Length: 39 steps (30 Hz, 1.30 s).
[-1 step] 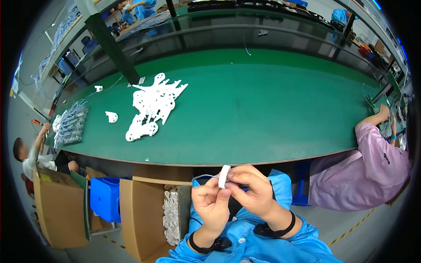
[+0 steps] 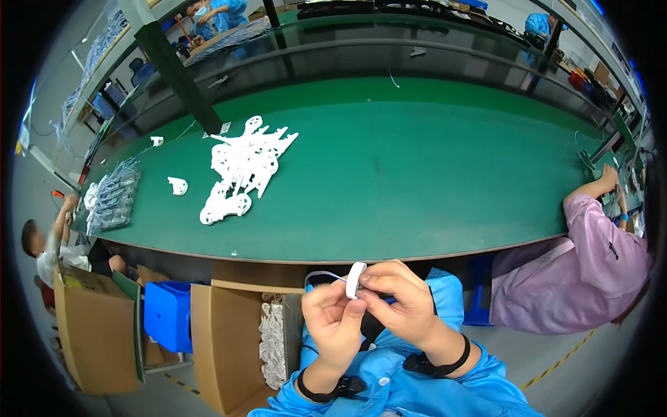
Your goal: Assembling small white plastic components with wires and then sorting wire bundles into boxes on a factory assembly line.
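Observation:
In front of my body, just off the table's near edge, a small white round plastic part [image 2: 356, 279] stands on its side between my hands. A thin pale cable [image 2: 321, 274] loops from it to the left. My left hand [image 2: 335, 316] closes its fingers on the part's left side and lower edge. From the right, the thumb and fingers of my right hand [image 2: 403, 297] pinch the part at its inner face. My fingertips hide that inner face.
White plastic parts lie in a pile [image 2: 244, 163] on the green table [image 2: 417, 181]. Bundled cables [image 2: 114, 194] sit at its left end. Below stand an open carton [image 2: 229, 340] and a blue stool [image 2: 167, 316]. A co-worker in pink [image 2: 570, 278] sits at right, another person at far left.
The cable's loop beside the part arches slightly higher. Both hands keep their hold on the white part in almost the same place.

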Available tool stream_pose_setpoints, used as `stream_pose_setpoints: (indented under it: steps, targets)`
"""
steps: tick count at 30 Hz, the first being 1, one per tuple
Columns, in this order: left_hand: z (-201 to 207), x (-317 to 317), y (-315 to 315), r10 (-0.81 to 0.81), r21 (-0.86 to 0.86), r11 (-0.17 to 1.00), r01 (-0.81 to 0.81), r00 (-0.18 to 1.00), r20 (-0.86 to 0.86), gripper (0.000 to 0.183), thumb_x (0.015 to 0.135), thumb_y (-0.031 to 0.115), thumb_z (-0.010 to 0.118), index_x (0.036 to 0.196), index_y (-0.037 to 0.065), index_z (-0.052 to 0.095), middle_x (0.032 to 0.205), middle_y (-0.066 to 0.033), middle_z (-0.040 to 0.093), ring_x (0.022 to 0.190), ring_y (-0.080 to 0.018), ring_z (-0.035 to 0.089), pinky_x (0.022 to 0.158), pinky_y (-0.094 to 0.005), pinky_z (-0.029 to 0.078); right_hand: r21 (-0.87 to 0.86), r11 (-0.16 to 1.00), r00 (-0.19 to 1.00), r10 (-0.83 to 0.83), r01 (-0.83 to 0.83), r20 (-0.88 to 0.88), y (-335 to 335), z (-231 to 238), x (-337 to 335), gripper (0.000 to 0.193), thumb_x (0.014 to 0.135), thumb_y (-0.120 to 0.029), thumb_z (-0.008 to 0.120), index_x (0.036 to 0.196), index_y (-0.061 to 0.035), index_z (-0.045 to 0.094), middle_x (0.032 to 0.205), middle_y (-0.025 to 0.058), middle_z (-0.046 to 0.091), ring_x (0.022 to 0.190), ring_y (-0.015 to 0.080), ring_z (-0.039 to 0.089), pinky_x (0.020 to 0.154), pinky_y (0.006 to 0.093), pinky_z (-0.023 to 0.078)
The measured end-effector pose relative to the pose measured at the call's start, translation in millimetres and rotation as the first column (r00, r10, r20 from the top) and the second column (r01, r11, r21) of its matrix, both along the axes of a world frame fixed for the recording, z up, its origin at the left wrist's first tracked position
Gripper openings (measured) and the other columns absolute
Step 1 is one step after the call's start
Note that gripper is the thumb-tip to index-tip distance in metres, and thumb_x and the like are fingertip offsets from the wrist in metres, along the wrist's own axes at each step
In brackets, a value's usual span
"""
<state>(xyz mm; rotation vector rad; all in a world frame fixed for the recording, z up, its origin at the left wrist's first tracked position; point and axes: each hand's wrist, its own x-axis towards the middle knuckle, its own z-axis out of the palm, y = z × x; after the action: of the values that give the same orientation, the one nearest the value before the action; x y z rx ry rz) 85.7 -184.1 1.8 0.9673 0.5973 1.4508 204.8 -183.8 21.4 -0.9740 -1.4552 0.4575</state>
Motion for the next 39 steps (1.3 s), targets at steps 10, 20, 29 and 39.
stream_pose_setpoints:
  steps: [10, 20, 29, 39]
  targets:
    - [22.7, -69.3, 34.9, -0.616, -0.298, 0.765, 0.571, 0.784, -0.079, 0.068, 0.079, 0.018, 0.075, 0.136, 0.001, 0.043, 0.116, -0.0055, 0.051, 0.107, -0.0144, 0.051, 0.091, -0.0273, 0.041, -0.031, 0.992, 0.933, 0.126, -0.123, 0.337, -3.6, 40.3, 2.2, 0.024, 0.074, -0.003, 0.067, 0.097, 0.0009, 0.058, 0.09, 0.0109, 0.058, 0.078, 0.0263, 0.055, 0.07, 0.0341, 0.047]
    - [19.1, -65.0, 40.6, -0.603, -0.142, 0.792, 0.594, 0.798, -0.028, 0.065, 0.076, 0.028, 0.077, 0.126, -0.003, 0.049, 0.121, -0.0078, 0.051, 0.109, -0.0163, 0.052, 0.09, -0.0279, 0.043, -0.025, 0.991, 0.927, 0.129, -0.129, 0.353, -2.6, 53.5, 0.6, 0.021, 0.076, -0.007, 0.066, 0.096, -0.0016, 0.06, 0.085, 0.0087, 0.053, 0.076, 0.0249, 0.05, 0.068, 0.0335, 0.043]
    - [-7.8, -47.9, 29.3, -0.665, -0.183, 0.674, 0.715, 0.696, 0.271, 0.079, 0.075, 0.039, 0.075, 0.131, -0.004, 0.041, 0.12, -0.0119, 0.057, 0.108, -0.0185, 0.057, 0.09, -0.0308, 0.047, -0.099, 0.994, 0.922, 0.085, -0.051, 0.379, -9.2, 57.4, 9.3, 0.023, 0.072, -0.009, 0.072, 0.092, -0.0048, 0.062, 0.085, 0.0076, 0.052, 0.077, 0.025, 0.049, 0.066, 0.0339, 0.041]
    - [-14.1, -52.6, 29.4, -0.677, -0.183, 0.657, 0.731, 0.679, 0.283, 0.078, 0.071, 0.037, 0.079, 0.128, -0.004, 0.045, 0.114, -0.0113, 0.06, 0.103, -0.0156, 0.06, 0.087, -0.0289, 0.049, -0.117, 0.98, 0.896, 0.195, -0.162, 0.398, -7.1, 62.5, 13.0, 0.02, 0.074, -0.004, 0.065, 0.092, 0.0001, 0.058, 0.081, 0.0088, 0.048, 0.072, 0.0244, 0.046, 0.064, 0.0326, 0.04]
